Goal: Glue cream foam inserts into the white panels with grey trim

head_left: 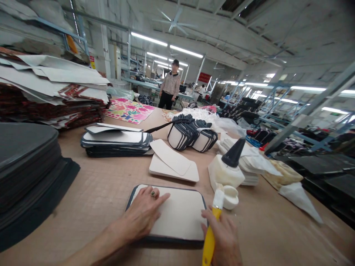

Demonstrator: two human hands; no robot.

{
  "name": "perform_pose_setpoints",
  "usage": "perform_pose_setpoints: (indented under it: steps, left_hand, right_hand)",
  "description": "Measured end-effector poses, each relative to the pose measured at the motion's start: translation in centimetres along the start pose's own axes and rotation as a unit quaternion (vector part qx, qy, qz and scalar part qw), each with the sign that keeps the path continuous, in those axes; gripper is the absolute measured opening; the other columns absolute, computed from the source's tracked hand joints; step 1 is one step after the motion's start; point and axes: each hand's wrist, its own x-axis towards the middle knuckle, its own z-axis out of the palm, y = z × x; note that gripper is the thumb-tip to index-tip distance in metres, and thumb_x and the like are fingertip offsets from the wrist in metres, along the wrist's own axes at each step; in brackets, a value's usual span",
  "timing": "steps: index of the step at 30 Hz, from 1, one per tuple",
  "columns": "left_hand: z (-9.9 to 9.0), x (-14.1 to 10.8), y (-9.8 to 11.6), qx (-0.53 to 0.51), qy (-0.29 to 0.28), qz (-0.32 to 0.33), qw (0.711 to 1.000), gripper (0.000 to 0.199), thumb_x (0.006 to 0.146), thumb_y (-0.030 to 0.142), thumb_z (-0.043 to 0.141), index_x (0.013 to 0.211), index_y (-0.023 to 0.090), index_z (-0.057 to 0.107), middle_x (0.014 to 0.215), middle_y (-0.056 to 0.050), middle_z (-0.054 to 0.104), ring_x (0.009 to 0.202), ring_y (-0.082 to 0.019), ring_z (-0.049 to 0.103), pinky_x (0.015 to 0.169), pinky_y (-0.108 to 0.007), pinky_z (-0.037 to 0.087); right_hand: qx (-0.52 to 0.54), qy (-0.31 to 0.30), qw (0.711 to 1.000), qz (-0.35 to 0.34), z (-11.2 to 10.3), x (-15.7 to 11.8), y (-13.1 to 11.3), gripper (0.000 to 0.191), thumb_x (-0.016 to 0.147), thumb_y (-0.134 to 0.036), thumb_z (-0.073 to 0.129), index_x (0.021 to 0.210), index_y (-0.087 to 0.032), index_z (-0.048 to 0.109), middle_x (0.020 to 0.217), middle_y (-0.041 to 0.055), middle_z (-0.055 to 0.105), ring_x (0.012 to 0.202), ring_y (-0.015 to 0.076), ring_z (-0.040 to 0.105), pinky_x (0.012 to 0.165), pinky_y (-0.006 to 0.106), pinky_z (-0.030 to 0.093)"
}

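The left hand (144,214) presses on a cream board (180,212) with its fingers loosely apart, gripping nothing; the board lies on a slightly larger dark piece (172,242) on the table (97,192). The right hand (225,236) is closed around a yellow-handled brush (209,242), fingertips at the board's right edge, near a white bottle (223,173).

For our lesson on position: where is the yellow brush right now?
In the head view, the yellow brush is low, right of centre, in the right hand, its bristle end near the white bottle.
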Motion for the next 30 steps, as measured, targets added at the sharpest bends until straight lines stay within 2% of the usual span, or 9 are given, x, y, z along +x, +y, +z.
perform_pose_setpoints:
  steps: [2,4,6,10,15,18,21,25,30]
  left_hand:
    - [0.5,0.0,-0.2,0.004,0.009,0.027,1.000,0.043,0.076,0.013,0.047,0.118,0.024,0.048,0.113,-0.008,0.052,0.104,-0.025,0.046,0.091,-0.043,0.040]
    - [1.2,-0.1,-0.8,0.018,0.014,0.054,0.998,0.045,0.079,0.012,0.043,0.123,0.024,0.044,0.129,-0.008,0.045,0.119,-0.027,0.038,0.099,-0.043,0.035]
    - [1.9,0.0,-1.4,0.038,0.003,0.072,0.997,0.049,0.082,0.014,0.042,0.130,0.024,0.038,0.139,-0.006,0.038,0.128,-0.028,0.029,0.104,-0.045,0.030]
    - [2.3,0.3,-2.0,0.060,-0.033,0.053,0.996,0.051,0.083,0.017,0.043,0.133,0.025,0.035,0.141,-0.007,0.037,0.129,-0.028,0.030,0.104,-0.046,0.030]
    - [1.3,-0.4,-1.5,0.049,-0.061,-0.015,0.997,0.054,0.085,0.029,0.046,0.137,0.022,0.031,0.144,-0.014,0.029,0.131,-0.032,0.024,0.104,-0.049,0.029]
    - [0.8,-1.3,-2.0,0.030,-0.062,-0.084,0.994,0.069,0.082,0.047,0.048,0.137,0.011,0.028,0.144,-0.020,0.023,0.132,-0.034,0.020,0.105,-0.051,0.027]
    - [0.9,-2.0,-3.2,-0.009,-0.035,-0.119,0.992,0.067,0.084,0.049,0.045,0.137,0.012,0.030,0.144,-0.017,0.026,0.132,-0.030,0.022,0.107,-0.047,0.026]
    - [1.6,-2.6,-4.5,-0.076,0.017,-0.159,0.984,0.048,0.091,0.034,0.035,0.135,0.017,0.032,0.143,-0.009,0.033,0.132,-0.021,0.025,0.109,-0.043,0.024]
    - [1.9,-3.7,-4.9,-0.126,0.066,-0.152,0.978,0.043,0.089,0.032,0.037,0.131,0.019,0.039,0.138,-0.009,0.041,0.128,-0.022,0.034,0.106,-0.044,0.029]
  right_hand:
    - [0.078,-0.002,0.997,0.012,1.2,1.5,-2.6,0.024,0.085,-0.015,0.039,0.100,-0.024,0.056,0.103,0.0073,0.065,0.105,0.0244,0.056,0.084,0.040,0.046]
    - [0.125,-0.023,0.992,0.000,3.0,2.8,-4.7,0.026,0.086,-0.015,0.037,0.102,-0.025,0.055,0.109,0.0061,0.063,0.106,0.0206,0.056,0.085,0.036,0.048]
    - [0.144,-0.047,0.988,-0.014,4.6,3.4,-5.5,0.029,0.086,-0.016,0.037,0.110,-0.023,0.053,0.111,0.0068,0.062,0.105,0.0196,0.057,0.085,0.034,0.050]
    - [0.117,-0.054,0.991,0.027,5.8,2.0,-2.9,0.039,0.087,-0.019,0.040,0.126,-0.018,0.042,0.114,0.0122,0.060,0.111,0.0230,0.053,0.084,0.036,0.052]
    - [0.081,-0.020,0.994,0.072,6.7,-1.0,0.7,0.042,0.087,-0.028,0.042,0.128,-0.020,0.043,0.123,0.0144,0.053,0.110,0.0279,0.054,0.081,0.040,0.052]
    - [0.061,0.004,0.994,0.096,8.3,-1.8,1.4,0.036,0.087,-0.030,0.040,0.118,-0.017,0.053,0.114,0.0170,0.059,0.096,0.0301,0.061,0.074,0.041,0.052]
    - [0.060,0.013,0.990,0.124,9.5,-2.2,1.7,0.034,0.086,-0.032,0.040,0.110,-0.018,0.060,0.106,0.0170,0.062,0.080,0.0298,0.065,0.064,0.040,0.053]
    - [0.107,-0.005,0.985,0.136,9.1,-2.0,1.4,0.035,0.086,-0.034,0.039,0.112,-0.022,0.060,0.107,0.0144,0.062,0.075,0.0265,0.066,0.063,0.038,0.053]
    - [0.184,-0.013,0.969,0.163,5.9,0.5,0.3,0.038,0.081,-0.041,0.046,0.114,-0.027,0.058,0.095,0.0078,0.066,0.083,0.0260,0.064,0.069,0.039,0.054]
